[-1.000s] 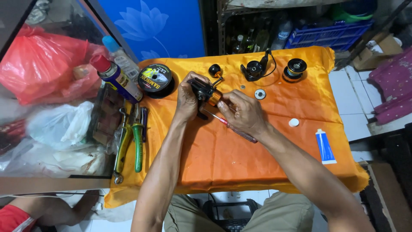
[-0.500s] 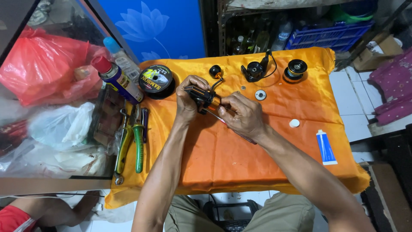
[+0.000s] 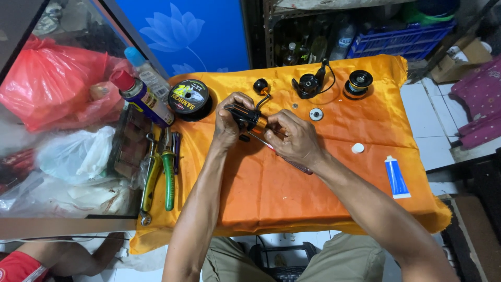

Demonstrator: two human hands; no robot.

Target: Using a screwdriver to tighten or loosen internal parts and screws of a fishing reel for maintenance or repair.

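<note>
My left hand (image 3: 229, 122) grips a black and orange fishing reel body (image 3: 248, 118) over the orange cloth (image 3: 313, 188); its handle knob (image 3: 260, 86) sticks up behind. My right hand (image 3: 295, 138) holds a thin red-handled screwdriver (image 3: 292, 162) against the reel body, shaft pointing toward it. A small dark part (image 3: 243, 138) lies on the cloth just below my left hand.
On the cloth: a spool of fishing line (image 3: 188, 97), a reel rotor (image 3: 309, 83), a reel spool (image 3: 359, 81), a round washer (image 3: 315, 114), a white cap (image 3: 357, 148), a blue tube (image 3: 396, 177), green-handled pliers (image 3: 168, 172). Spray can (image 3: 141, 97) and plastic bags (image 3: 52, 83) at left.
Both hands lifted the reel body slightly toward the back of the table and turned it; the screwdriver moved with my right hand. Other parts stayed put.
</note>
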